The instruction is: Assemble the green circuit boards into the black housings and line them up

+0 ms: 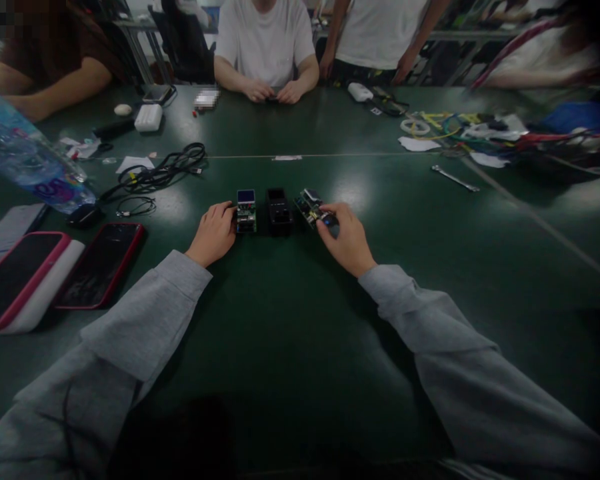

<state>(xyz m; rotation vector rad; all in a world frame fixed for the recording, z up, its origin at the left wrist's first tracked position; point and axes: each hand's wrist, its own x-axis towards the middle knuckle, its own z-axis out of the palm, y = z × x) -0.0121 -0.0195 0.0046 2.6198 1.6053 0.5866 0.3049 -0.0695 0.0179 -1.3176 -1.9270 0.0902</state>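
On the dark green table, my left hand has its fingertips at the left edge of a circuit board with a small screen. How its thumb and underside grip the board is partly hidden. My right hand pinches a second circuit board, tilted, with small components and a dark round part near the fingers. Between the two boards sits a small black device case, apart from both hands. Its upper part has a dark rectangular window.
Left of me lie a red-edged phone, a pink-framed phone, a tilted water bottle and coiled black cables. Toward the right are a wrench and tangled wires. Across the table, a person's hands hold something small and dark.
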